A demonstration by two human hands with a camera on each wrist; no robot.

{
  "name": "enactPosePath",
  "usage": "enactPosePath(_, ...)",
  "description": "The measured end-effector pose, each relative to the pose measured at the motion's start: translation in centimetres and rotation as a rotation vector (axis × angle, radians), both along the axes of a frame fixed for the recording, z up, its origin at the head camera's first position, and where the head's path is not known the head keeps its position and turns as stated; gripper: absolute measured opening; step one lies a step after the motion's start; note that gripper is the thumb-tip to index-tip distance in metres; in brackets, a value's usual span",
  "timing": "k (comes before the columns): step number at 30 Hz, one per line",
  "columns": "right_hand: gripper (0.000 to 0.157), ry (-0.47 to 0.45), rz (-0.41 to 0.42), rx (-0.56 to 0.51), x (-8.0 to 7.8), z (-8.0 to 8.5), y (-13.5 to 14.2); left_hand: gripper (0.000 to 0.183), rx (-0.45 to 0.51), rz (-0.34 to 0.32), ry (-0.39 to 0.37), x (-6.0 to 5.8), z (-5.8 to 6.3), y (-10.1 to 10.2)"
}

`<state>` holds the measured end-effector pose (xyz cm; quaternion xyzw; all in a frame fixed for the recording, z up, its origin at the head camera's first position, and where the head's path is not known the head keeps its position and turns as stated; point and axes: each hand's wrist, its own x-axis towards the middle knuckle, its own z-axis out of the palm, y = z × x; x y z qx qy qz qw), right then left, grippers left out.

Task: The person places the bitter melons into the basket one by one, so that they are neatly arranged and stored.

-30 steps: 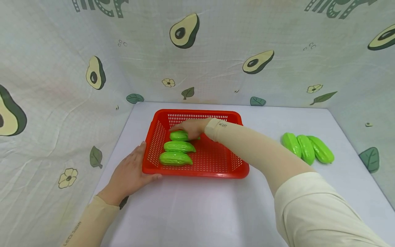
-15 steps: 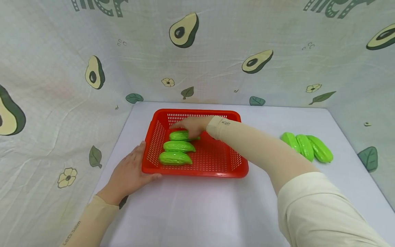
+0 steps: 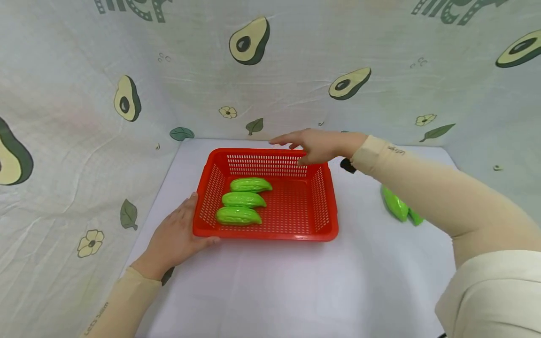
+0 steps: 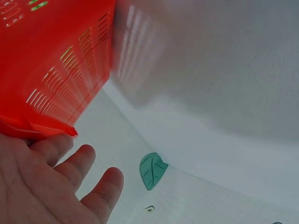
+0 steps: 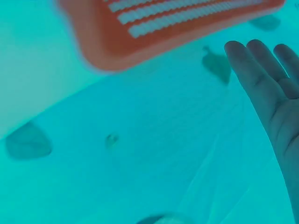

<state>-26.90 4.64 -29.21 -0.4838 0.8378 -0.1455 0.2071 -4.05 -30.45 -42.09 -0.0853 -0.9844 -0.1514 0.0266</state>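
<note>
The red plastic basket stands on the white table. Along its left part lie three glossy green bitter melons, side by side with their tips to the right. My left hand rests against the basket's left rim at the front corner, fingers extended and thumb along the front edge. In the left wrist view its fingers touch the outside of the rim. Over the basket's far right rim hovers my right hand, fingers spread and holding nothing. Its extended fingers also show in the right wrist view.
More green bitter melons lie on the table at the right, partly hidden by my right forearm. A cloth printed with avocados hangs behind and at both sides.
My right hand has let go of the farthest bitter melon in the basket and moved up and to the right. That melon stays beside the other two. My left hand has hardly moved.
</note>
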Motion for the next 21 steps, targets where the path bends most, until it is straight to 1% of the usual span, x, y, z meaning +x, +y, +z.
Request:
enactPosePath(3, 0.082, -0.03, -0.084, -0.022, 0.2, 0.8, 3.8, 0.126, 0.0, -0.002, -0.004, 0.0, 0.1, 0.0)
enactPosePath(7, 0.083, -0.05, -0.177, -0.059, 0.5, 0.6, 8.9, 0.126, 0.002, -0.007, 0.007, 0.0, 0.1, 0.1)
enactPosePath(12, 0.084, -0.092, -0.291, -0.083, 1.4, -0.8, 14.4, 0.127, 0.006, -0.01, 0.026, 0.1, 0.0, 0.0)
enactPosePath(16, 0.083, -0.122, -0.378, -0.096, 2.5, -2.1, 17.7, 0.127, 0.012, 0.001, 0.007, 0.1, 0.1, 0.0)
enactPosePath(21, 0.082, -0.126, -0.435, -0.107, 3.9, -4.0, 21.2, 0.128, 0.012, 0.007, -0.009, 0.0, 0.2, 0.1)
